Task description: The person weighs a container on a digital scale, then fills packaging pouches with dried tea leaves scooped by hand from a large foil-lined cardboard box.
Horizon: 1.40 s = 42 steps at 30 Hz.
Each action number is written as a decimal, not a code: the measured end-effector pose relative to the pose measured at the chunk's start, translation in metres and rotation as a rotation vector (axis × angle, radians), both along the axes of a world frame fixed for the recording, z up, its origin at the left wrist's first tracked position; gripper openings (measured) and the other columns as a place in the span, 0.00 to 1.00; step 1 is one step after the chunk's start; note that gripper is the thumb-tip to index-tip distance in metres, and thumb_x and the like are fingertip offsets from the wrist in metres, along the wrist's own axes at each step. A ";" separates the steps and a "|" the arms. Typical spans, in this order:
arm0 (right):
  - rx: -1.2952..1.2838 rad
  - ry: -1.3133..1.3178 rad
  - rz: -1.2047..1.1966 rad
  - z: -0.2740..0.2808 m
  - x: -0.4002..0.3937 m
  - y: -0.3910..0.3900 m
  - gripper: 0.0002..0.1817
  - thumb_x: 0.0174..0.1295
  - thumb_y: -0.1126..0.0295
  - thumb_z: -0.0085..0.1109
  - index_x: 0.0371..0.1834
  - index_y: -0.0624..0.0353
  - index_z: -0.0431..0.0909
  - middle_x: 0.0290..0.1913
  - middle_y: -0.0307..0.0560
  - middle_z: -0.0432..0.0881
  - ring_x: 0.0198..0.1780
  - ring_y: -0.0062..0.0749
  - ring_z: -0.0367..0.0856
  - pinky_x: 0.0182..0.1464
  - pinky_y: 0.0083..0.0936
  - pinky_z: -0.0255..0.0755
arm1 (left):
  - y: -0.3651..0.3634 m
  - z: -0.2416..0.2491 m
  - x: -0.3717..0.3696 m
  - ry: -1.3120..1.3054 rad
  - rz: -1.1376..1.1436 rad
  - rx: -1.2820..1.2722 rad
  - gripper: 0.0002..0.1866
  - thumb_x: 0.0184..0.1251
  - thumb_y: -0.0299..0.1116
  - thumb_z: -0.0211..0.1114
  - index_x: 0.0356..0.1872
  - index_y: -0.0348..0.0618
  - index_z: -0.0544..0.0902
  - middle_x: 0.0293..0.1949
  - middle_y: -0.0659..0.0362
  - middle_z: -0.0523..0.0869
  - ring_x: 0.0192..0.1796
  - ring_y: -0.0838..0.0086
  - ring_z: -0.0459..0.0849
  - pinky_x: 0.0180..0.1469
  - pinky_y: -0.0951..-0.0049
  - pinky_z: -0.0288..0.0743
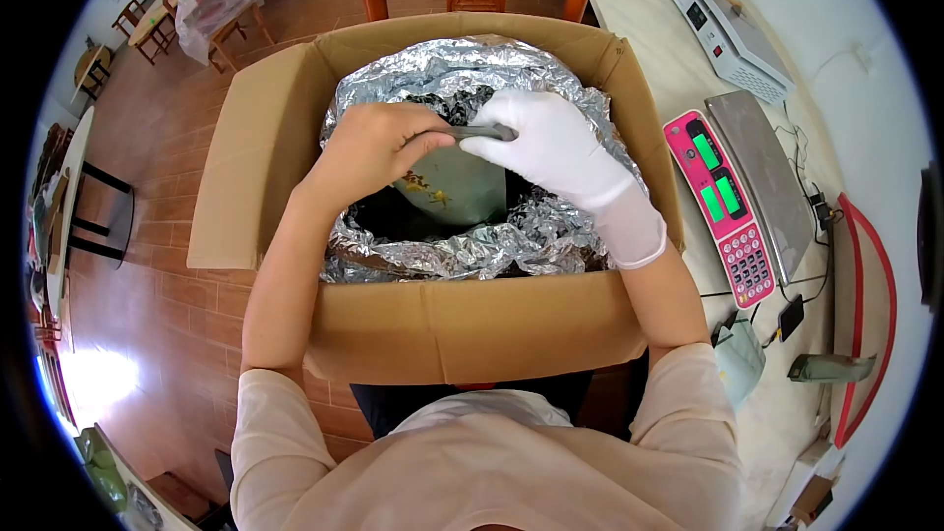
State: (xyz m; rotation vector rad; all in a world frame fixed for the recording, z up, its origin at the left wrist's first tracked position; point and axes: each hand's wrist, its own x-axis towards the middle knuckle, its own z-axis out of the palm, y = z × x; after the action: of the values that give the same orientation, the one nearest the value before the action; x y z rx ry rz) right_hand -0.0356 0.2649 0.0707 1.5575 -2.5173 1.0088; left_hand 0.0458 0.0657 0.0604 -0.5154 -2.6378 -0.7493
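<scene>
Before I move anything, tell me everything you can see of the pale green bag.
The pale green bag looks like smooth plastic or foil, with a small yellow-and-brown floral print. Its flattened, greyish top edge is pinched by the bare left hand and the white-gloved right hand. It is roughly upright amid the silver foil inside the cardboard box. I cannot tell its contents or what its base touches.
</scene>
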 end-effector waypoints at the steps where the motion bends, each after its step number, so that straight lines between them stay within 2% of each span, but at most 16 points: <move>1: 0.000 0.000 0.002 -0.001 -0.001 -0.001 0.10 0.54 0.60 0.56 0.27 0.55 0.77 0.30 0.45 0.78 0.33 0.44 0.79 0.35 0.35 0.72 | -0.002 -0.001 -0.001 0.000 0.027 0.023 0.08 0.59 0.36 0.64 0.30 0.42 0.82 0.27 0.55 0.83 0.29 0.58 0.80 0.32 0.67 0.72; 3: -0.048 0.154 0.002 -0.006 -0.002 -0.002 0.09 0.54 0.61 0.56 0.26 0.55 0.77 0.28 0.44 0.77 0.32 0.43 0.78 0.33 0.34 0.72 | -0.004 0.002 -0.001 -0.001 0.037 0.023 0.08 0.59 0.35 0.64 0.30 0.41 0.82 0.27 0.54 0.82 0.29 0.58 0.80 0.31 0.66 0.72; 6: -0.071 0.252 -0.008 -0.003 0.004 -0.004 0.09 0.54 0.62 0.57 0.26 0.55 0.76 0.26 0.43 0.75 0.31 0.42 0.78 0.32 0.33 0.72 | -0.004 0.003 0.001 -0.011 0.048 0.037 0.08 0.59 0.35 0.64 0.30 0.41 0.82 0.26 0.54 0.82 0.28 0.58 0.79 0.30 0.66 0.72; 13: -0.108 0.262 0.005 -0.006 0.000 -0.004 0.09 0.56 0.62 0.57 0.28 0.55 0.75 0.29 0.43 0.75 0.31 0.40 0.78 0.33 0.32 0.73 | -0.003 0.000 -0.001 0.034 0.028 0.028 0.07 0.59 0.34 0.63 0.30 0.41 0.80 0.26 0.55 0.81 0.28 0.58 0.79 0.29 0.66 0.71; 18: -0.100 0.348 0.031 -0.011 0.002 -0.008 0.12 0.57 0.58 0.55 0.29 0.55 0.76 0.30 0.42 0.75 0.32 0.41 0.77 0.33 0.32 0.73 | 0.004 -0.001 -0.002 0.072 0.016 -0.009 0.06 0.59 0.33 0.63 0.30 0.41 0.80 0.26 0.56 0.80 0.28 0.59 0.79 0.29 0.67 0.71; 26: -0.073 0.224 0.016 -0.011 -0.013 0.002 0.14 0.60 0.55 0.54 0.28 0.53 0.77 0.28 0.44 0.78 0.32 0.42 0.78 0.33 0.34 0.72 | -0.004 0.004 0.002 0.181 0.042 -0.036 0.08 0.58 0.31 0.66 0.31 0.37 0.79 0.26 0.55 0.80 0.25 0.62 0.78 0.27 0.70 0.73; 32: -0.026 0.204 -0.054 -0.007 -0.013 0.006 0.14 0.59 0.54 0.55 0.29 0.53 0.79 0.27 0.46 0.78 0.33 0.43 0.78 0.35 0.35 0.71 | -0.009 0.012 0.004 0.022 0.190 0.007 0.08 0.57 0.32 0.67 0.31 0.38 0.80 0.27 0.55 0.81 0.27 0.65 0.80 0.29 0.72 0.73; 34: 0.013 0.157 -0.076 -0.001 -0.015 0.007 0.13 0.58 0.56 0.56 0.30 0.53 0.79 0.28 0.46 0.78 0.34 0.43 0.78 0.37 0.35 0.71 | -0.016 0.009 0.001 0.021 0.162 0.033 0.06 0.59 0.34 0.63 0.29 0.44 0.80 0.27 0.58 0.81 0.28 0.63 0.80 0.29 0.68 0.72; 36: -0.240 0.295 0.032 0.003 -0.016 0.004 0.11 0.54 0.59 0.59 0.33 0.54 0.80 0.30 0.46 0.79 0.36 0.43 0.78 0.39 0.35 0.72 | -0.012 0.000 -0.001 0.103 0.130 -0.050 0.06 0.59 0.34 0.63 0.29 0.44 0.80 0.27 0.58 0.81 0.28 0.63 0.80 0.29 0.68 0.72; 37: -0.239 0.292 0.035 0.002 -0.013 0.002 0.11 0.54 0.59 0.59 0.33 0.54 0.80 0.30 0.46 0.79 0.36 0.43 0.78 0.39 0.35 0.72 | -0.008 -0.003 -0.002 0.179 0.079 -0.141 0.05 0.59 0.34 0.63 0.29 0.44 0.79 0.27 0.59 0.81 0.28 0.63 0.80 0.29 0.67 0.72; 39: -0.130 0.331 0.044 -0.003 -0.006 -0.003 0.12 0.50 0.62 0.61 0.35 0.54 0.81 0.32 0.46 0.79 0.38 0.43 0.78 0.41 0.36 0.72 | 0.000 -0.001 -0.001 0.153 0.055 -0.180 0.06 0.58 0.34 0.64 0.30 0.43 0.80 0.30 0.59 0.82 0.31 0.62 0.81 0.31 0.69 0.73; 40: -0.062 0.349 0.049 -0.013 -0.005 -0.007 0.12 0.50 0.62 0.63 0.34 0.56 0.81 0.31 0.45 0.78 0.37 0.43 0.77 0.41 0.35 0.71 | 0.003 0.000 0.000 0.133 0.064 -0.204 0.06 0.58 0.34 0.64 0.30 0.43 0.80 0.29 0.59 0.82 0.31 0.62 0.81 0.31 0.69 0.73; 42: 0.065 0.372 0.025 -0.021 -0.006 -0.012 0.08 0.53 0.64 0.60 0.30 0.57 0.79 0.29 0.46 0.78 0.35 0.45 0.78 0.39 0.36 0.72 | 0.007 -0.002 -0.001 0.108 0.063 -0.230 0.06 0.58 0.34 0.64 0.30 0.43 0.80 0.29 0.59 0.82 0.30 0.63 0.81 0.31 0.69 0.73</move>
State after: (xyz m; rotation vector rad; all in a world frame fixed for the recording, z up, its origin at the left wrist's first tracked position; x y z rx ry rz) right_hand -0.0417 0.2526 0.0492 1.6184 -2.2983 0.5759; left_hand 0.0446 0.0727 0.0588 -0.5155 -2.6389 -0.3890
